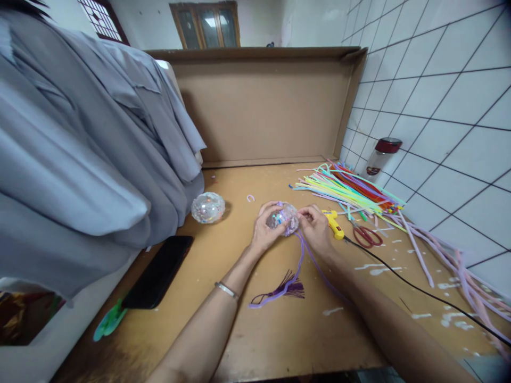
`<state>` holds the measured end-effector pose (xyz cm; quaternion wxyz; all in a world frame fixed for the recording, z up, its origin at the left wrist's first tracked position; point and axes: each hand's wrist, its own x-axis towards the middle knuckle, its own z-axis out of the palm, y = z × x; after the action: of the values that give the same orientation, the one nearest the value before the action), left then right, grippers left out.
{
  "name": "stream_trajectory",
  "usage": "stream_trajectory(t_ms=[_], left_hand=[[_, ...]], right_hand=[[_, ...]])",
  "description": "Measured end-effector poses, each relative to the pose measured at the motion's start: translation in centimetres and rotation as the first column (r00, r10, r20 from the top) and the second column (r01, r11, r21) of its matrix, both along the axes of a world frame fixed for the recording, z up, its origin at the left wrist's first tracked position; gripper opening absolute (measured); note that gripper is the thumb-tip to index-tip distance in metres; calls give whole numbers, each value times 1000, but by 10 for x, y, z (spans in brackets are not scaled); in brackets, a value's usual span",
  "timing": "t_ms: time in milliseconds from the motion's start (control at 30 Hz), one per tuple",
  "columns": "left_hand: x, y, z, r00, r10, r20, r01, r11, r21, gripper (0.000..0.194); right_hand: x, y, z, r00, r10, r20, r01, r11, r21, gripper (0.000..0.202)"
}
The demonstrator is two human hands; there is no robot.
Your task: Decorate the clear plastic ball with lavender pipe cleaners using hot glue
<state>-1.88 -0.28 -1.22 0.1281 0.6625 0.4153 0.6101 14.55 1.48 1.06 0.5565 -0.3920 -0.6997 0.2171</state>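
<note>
head view: the left hand (266, 227) grasps a clear ball (285, 218) mid-table (255, 340); the right hand (317, 226) has its fingertips at the ball's right side, but i cannot tell whether they pinch anything. purple strands (301, 255) trail nearer, one crossing a tassel (294, 289). another ball (208, 207) sits left, scissors (368, 237) right.

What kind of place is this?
It looks like a craft corner, maybe at home: on the table are a glue gun, scissors and a colourful heap of pipe cleaners.
</note>
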Motion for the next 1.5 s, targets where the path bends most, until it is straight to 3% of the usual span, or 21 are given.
stream_trajectory(t_ms=[133,300,433,567,667,767,833,900,967,1067,1133,1200,1267,1333,1400,1500], left_hand=[[-1,4,-3,999,13,42,-12,1000,-17,34],[-8,11,-9,979,47,200,-39,998,-47,32],[-14,12,-9,961,72,268,-52,995,-81,33],[-19,12,-7,938,121,323,-83,988,-129,35],[-20,13,-8,916,165,366,-109,980,-167,36],[-19,13,-9,911,174,374,-119,979,-167,36],[-17,12,-10,916,160,367,-109,982,-155,37],[-16,11,-9,924,143,355,-95,985,-147,36],[-14,11,-9,936,130,328,-85,985,-147,36],[-14,10,-8,946,128,297,-87,985,-146,35],[-13,9,-8,946,130,296,-89,985,-147,34],[-12,9,-9,946,129,296,-87,984,-154,33],[-11,8,-9,947,126,294,-83,985,-153,32],[-9,8,-10,950,111,293,-73,988,-136,32],[-8,7,-9,954,82,288,-51,992,-117,31],[-6,4,-6,969,38,245,-12,994,-107,31]], right_hand=[[11,5,12,992,-124,-27,125,991,50,14],[29,18,21,964,-266,-12,267,961,67,19],[37,24,19,935,-341,101,343,939,-5,32],[36,22,16,868,-363,339,321,931,175,26],[32,16,15,743,-292,602,182,954,239,22],[27,11,12,500,-163,851,-18,980,198,29],[23,10,8,339,-116,933,-113,980,163,28],[21,11,4,268,-87,960,-163,978,134,24],[22,16,-1,289,-57,956,-209,970,121,19],[28,26,-10,398,-19,917,-306,940,152,19],[34,32,-16,503,9,864,-357,913,198,23],[38,35,-18,670,33,742,-358,890,283,26],[39,35,-16,842,38,539,-276,887,370,26],[36,30,-9,950,23,312,-149,910,387,24],[29,23,1,994,-2,108,-33,945,324,23],[18,12,14,990,-29,-137,54,982,180,23]])
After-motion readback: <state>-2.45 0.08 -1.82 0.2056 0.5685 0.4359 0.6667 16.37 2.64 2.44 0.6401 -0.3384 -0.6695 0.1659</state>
